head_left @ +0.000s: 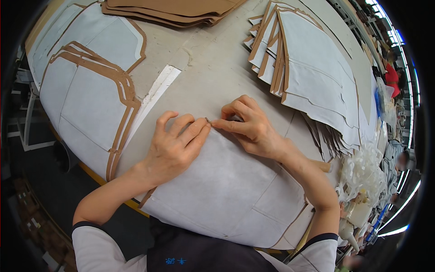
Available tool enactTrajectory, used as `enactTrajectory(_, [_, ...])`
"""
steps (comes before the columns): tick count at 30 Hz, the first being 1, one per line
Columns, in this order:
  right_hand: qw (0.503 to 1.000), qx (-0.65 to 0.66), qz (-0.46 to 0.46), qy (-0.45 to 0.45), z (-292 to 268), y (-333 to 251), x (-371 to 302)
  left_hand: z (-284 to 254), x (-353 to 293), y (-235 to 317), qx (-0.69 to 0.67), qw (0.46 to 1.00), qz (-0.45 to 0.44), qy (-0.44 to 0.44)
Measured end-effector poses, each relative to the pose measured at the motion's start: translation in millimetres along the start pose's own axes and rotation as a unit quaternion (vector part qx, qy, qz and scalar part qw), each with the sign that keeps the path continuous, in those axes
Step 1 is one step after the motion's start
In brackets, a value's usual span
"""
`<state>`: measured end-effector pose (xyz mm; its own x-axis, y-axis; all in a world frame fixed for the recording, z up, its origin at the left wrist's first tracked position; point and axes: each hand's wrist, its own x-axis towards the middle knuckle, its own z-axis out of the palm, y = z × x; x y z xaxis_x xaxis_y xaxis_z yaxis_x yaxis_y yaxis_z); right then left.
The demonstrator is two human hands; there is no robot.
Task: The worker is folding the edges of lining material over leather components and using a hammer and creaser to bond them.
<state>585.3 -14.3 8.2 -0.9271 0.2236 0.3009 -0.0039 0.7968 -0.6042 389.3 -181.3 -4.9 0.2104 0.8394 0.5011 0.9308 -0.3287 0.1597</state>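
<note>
A panel point(226, 181) with a whitish back and brown edges lies in front of me, close to my body. The thumb and fingertips of my right hand point(253, 127) are pinched together at its far edge. There, a small brown bit of the edge stands up between my two hands. My left hand point(176, 143) rests on the panel's far left part. Its fingers are spread and a little bent, and the fingertips reach the same spot on the edge. The left thumb is hidden.
Similar brown-edged panels point(86, 90) overlap along the left of the table point(199, 77). A fanned stack of panels point(312, 59) lies at the right. Brown sheets point(172, 11) are piled at the back. A white strip point(158, 90) lies left of centre. Translucent curled scraps point(362, 172) hang at the right.
</note>
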Motion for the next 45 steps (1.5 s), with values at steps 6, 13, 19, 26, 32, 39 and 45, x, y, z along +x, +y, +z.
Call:
enactTrajectory(6, [0.981, -0.120, -0.140, -0.060, -11, 2, 7, 1, 3, 1, -0.031, 0.999, -0.022, -0.010])
enactTrajectory(13, [1.000, 0.004, 0.008, 0.001, -4, -5, -1, 0, 13, 2, -0.068, 0.995, -0.052, -0.056])
enactTrajectory(19, [0.988, 0.097, 0.120, 0.015, -10, -4, 0, 0, 12, 3, -0.037, 0.998, -0.030, -0.051])
enactTrajectory(26, [0.999, -0.016, -0.030, 0.009, -6, 3, -8, 0, 10, 4, 0.000, 0.999, -0.012, -0.039])
enactTrajectory(32, [0.982, -0.147, -0.103, 0.061, 15, -8, -13, -1, 7, 5, 0.008, 1.000, -0.014, -0.024])
enactTrajectory(39, [0.987, 0.040, 0.095, 0.124, -18, -36, -54, -6, 16, 10, 0.005, 1.000, -0.017, -0.023])
enactTrajectory(45, [0.921, -0.160, 0.321, 0.152, -93, -54, -219, -2, 18, 26, -0.060, 0.997, 0.024, -0.038])
